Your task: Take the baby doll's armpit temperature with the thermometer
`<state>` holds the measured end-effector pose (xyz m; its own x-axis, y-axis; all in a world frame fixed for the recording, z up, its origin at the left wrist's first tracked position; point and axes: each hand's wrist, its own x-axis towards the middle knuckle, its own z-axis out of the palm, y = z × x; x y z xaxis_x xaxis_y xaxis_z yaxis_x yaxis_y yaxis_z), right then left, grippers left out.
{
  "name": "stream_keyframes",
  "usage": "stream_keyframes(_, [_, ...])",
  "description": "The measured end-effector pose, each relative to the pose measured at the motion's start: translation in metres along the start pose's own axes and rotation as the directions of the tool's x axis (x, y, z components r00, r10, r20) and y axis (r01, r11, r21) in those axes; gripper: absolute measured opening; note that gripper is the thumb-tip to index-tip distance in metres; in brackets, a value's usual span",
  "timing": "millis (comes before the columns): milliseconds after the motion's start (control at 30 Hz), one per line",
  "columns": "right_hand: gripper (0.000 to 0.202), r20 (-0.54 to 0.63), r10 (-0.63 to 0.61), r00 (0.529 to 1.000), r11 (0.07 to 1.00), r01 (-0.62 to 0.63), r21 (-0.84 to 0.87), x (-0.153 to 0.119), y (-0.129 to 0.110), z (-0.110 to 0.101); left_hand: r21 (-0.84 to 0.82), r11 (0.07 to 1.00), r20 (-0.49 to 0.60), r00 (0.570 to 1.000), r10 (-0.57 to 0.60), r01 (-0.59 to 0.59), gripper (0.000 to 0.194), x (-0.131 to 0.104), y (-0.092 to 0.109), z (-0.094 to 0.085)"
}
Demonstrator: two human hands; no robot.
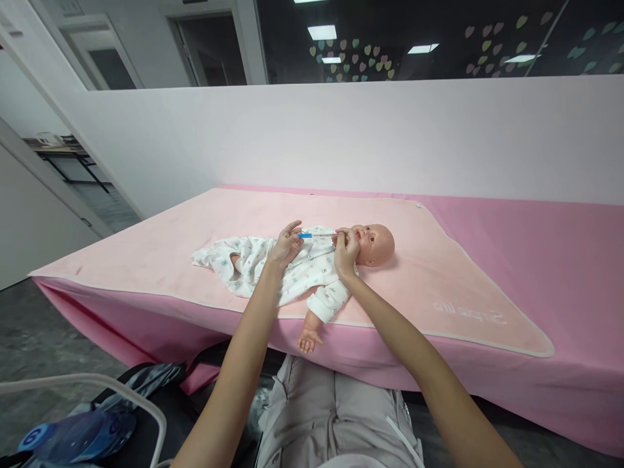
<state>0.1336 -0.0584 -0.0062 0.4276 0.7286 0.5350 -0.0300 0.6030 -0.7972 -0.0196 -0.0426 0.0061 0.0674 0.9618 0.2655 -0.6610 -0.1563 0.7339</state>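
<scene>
Slim thermometer (316, 234), soft-limbed doll (312, 266)

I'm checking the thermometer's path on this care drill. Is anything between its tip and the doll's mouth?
Nothing visible blocks it. The left hand holds the thermometer by its blue end, and the right hand rests at the chin of the doll, fingers beside the mouth. The tip itself is too small to see.

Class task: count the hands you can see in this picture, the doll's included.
3. The person's left hand holds a blue-tipped stick; the right hand rests at the doll's chin; one doll hand overhangs the edge. Its other may be hidden.
</scene>
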Motion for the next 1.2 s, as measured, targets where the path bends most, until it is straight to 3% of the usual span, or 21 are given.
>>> stream_keyframes(133, [0.015, 0.004, 0.011, 1.0, 1.0, -0.011, -0.01, 0.0, -0.001, 0.0, 0.016, 1.0, -0.034, 0.999, -0.009, 0.009, 0.048, 0.001, -0.002, -0.002])
stream_keyframes(333, [0.015, -0.007, -0.013, 1.0, 0.999, 0.013, -0.041, -0.001, 0.001, 0.002, -0.001, 0.999, -0.135, 0.99, 0.049, -0.05, 0.03, -0.001, -0.007, 0.001])
stream_keyframes(467, [0.014, -0.011, 0.027, 1.0, 0.998, -0.027, -0.055, 0.005, -0.01, 0.0, -0.018, 1.0, -0.079, 0.997, 0.015, -0.017, 0.023, 0.0, -0.008, 0.003])
stream_keyframes(600, [0.016, 0.028, 0.025, 0.999, 0.997, -0.022, -0.08, 0.012, -0.037, -0.028, 0.07, 0.994, 0.032, 0.995, -0.092, 0.089, 0.032, 0.0, -0.008, 0.007])
stream_keyframes(700, [0.02, -0.019, -0.077, 0.997, 0.977, 0.072, -0.2, 0.001, -0.057, -0.07, 0.356, 0.933, 0.106, 0.989, -0.102, 0.058, 0.031, -0.003, -0.011, 0.011])
stream_keyframes(833, [0.02, -0.117, -0.247, 0.962, 0.831, 0.148, -0.536, -0.035, -0.071, -0.129, 0.719, 0.69, 0.182, 0.981, -0.073, -0.082, 0.026, -0.007, -0.016, 0.02])
stream_keyframes(967, [0.017, 0.048, -0.4, 0.915, 0.531, 0.274, -0.802, -0.068, -0.064, -0.159, 0.851, 0.492, 0.246, 0.967, -0.061, -0.185, 0.03, -0.006, -0.02, 0.027])
stream_keyframes(1033, [0.017, 0.151, -0.345, 0.926, 0.439, 0.302, -0.846, -0.077, -0.055, -0.162, 0.879, 0.423, 0.266, 0.962, -0.056, -0.219, 0.031, -0.005, -0.023, 0.029])
stream_keyframes(1100, [0.019, 0.247, -0.212, 0.946, 0.374, 0.312, -0.873, -0.081, -0.046, -0.159, 0.895, 0.387, 0.261, 0.964, -0.047, -0.223, 0.032, -0.005, -0.026, 0.029])
stream_keyframes(1200, [0.02, 0.337, -0.014, 0.942, 0.287, 0.326, -0.901, -0.079, -0.048, -0.145, 0.89, 0.412, 0.232, 0.972, -0.039, -0.195, 0.034, -0.005, -0.029, 0.027])
